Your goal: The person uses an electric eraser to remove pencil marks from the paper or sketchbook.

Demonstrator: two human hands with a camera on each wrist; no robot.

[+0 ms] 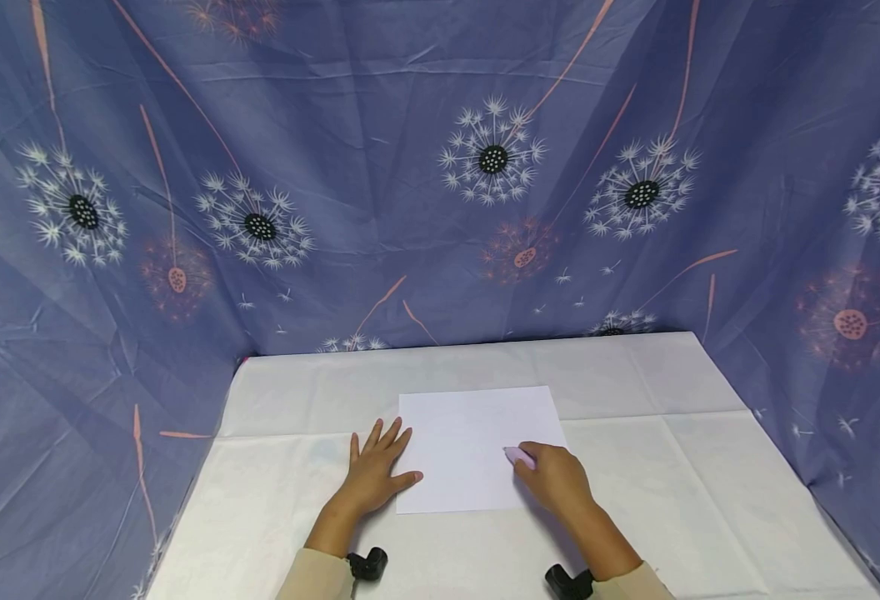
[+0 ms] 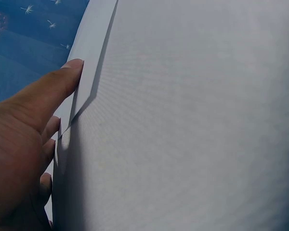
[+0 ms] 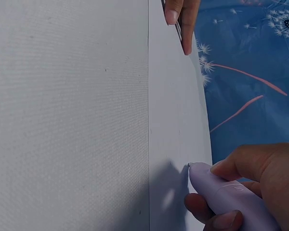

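A white sheet of paper (image 1: 470, 425) lies on the white-covered table. At its left edge my left hand (image 1: 376, 475) is spread, the thumb resting on the paper and the fingers fanned beside the edge. My right hand (image 1: 556, 479) grips a thick, pale purple pen-shaped tool (image 3: 226, 192) over the right part of the sheet. In the right wrist view its small narrow tip points at the paper, with a shadow beside it. Whether the tip touches the paper I cannot tell. No mark shows on the sheet.
The white table cover (image 1: 650, 492) has fold creases. A blue curtain (image 1: 380, 167) with dandelion prints hangs behind the table and along both sides. Black camera mounts (image 1: 368, 564) sit at both wrists, below the beige sleeves (image 1: 316, 575).
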